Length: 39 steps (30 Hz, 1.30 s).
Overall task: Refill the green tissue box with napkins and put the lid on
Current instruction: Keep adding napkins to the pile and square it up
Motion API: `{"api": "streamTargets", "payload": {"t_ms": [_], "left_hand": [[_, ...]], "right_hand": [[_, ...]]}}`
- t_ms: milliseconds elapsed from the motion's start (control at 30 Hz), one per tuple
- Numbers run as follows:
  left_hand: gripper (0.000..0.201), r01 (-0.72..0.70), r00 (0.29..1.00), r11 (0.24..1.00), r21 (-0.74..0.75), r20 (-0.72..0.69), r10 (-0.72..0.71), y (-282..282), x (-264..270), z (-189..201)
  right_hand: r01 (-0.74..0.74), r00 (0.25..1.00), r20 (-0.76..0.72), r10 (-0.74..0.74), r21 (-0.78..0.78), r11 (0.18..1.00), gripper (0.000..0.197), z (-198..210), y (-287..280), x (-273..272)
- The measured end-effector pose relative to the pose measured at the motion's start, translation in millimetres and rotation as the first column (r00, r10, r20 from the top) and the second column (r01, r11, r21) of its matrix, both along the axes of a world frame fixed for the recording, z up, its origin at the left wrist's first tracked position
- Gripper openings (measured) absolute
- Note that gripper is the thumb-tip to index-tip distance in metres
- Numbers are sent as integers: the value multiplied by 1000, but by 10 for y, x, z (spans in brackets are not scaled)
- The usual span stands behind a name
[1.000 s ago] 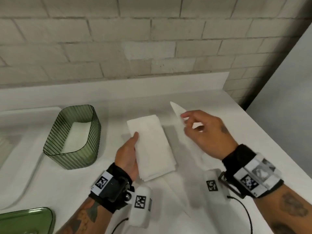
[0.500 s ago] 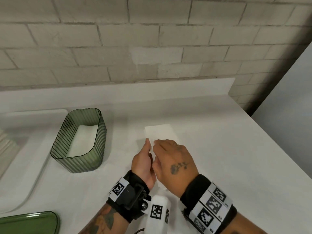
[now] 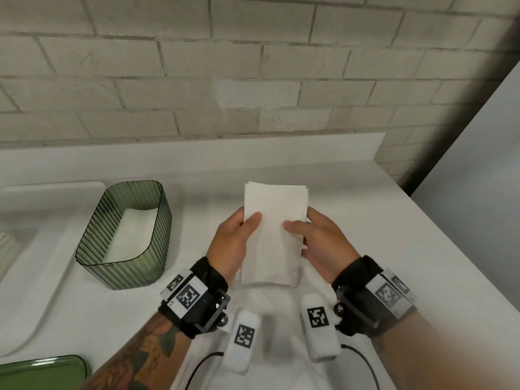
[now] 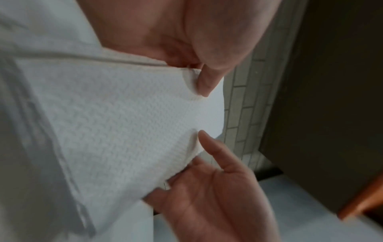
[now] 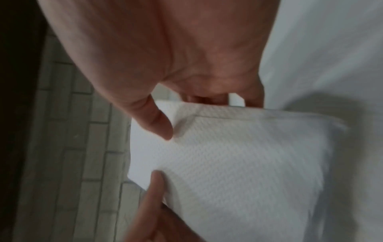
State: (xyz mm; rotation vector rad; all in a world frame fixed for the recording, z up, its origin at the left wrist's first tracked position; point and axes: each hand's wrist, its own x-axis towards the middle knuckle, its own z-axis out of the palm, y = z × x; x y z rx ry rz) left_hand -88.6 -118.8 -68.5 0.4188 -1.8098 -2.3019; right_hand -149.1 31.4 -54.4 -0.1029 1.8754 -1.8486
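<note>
**Both hands hold the napkin stack, ready for the box**

In the middle of the head view I have a white stack of soft paper napkins (image 3: 274, 235) held up off the white counter (image 3: 365, 220). My left hand (image 3: 232, 243) grips its left edge and my right hand (image 3: 323, 243) grips its right edge. Each thumb lies on top and the fingers curl under, so both hands are closed on the stack. I think I hold it from both sides so the sheets stay square and do not slide apart.

The green see-through ribbed tissue box (image 3: 126, 235) stands open at the left of the frame, just beside the stack. There is something white and flat at its bottom. The flat green lid (image 3: 42, 370) lies in the lower left corner, out of the way, so the box mouth is free.

I can read no words or brand names. I only see black-and-white square code tags on my wrist bands.
</note>
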Motion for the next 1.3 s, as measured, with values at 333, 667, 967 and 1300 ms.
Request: {"api": "streamTargets", "payload": {"t_ms": [333, 667, 967, 1300], "left_hand": [[51, 8, 998, 903, -430, 56, 18, -31, -62, -320], [48, -61, 995, 927, -371, 51, 86, 17, -145, -223], [44, -38, 998, 951, -306, 43, 54, -42, -148, -150], [31, -53, 996, 994, -99, 65, 59, -403, 154, -65]], "right_hand": [[27, 945, -318, 75, 306, 952, 32, -323, -175, 24], [9, 950, -302, 74, 266, 964, 46, -243, -230, -38], [-65, 949, -290, 124, 206, 976, 51, -188, -300, -50], [-237, 937, -234, 260, 120, 964, 37, -66, -168, -108]]}}
